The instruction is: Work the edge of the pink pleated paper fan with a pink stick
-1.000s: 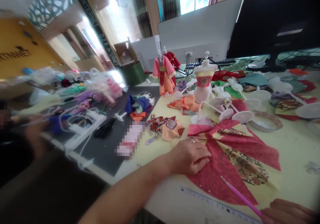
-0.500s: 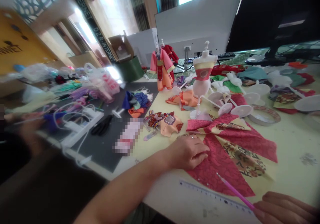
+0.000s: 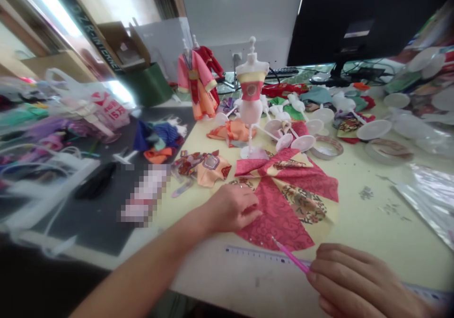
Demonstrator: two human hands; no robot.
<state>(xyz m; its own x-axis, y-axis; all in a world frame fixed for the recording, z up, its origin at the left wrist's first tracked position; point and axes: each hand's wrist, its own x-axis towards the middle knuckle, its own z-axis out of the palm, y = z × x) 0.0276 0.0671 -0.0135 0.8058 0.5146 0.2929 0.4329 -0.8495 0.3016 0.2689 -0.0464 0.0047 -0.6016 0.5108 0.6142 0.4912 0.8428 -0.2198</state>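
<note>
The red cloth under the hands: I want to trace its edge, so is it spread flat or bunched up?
Spread flat: the red cloth fans out in wedges on the table, with the left hand resting on it.

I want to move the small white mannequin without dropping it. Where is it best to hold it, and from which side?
Probably grip the white mannequin around its narrow waist, coming from above and the near side. It stands upright on a thin rod over a small round base; loose stands crowd its right, the dressed doll its left.
</note>
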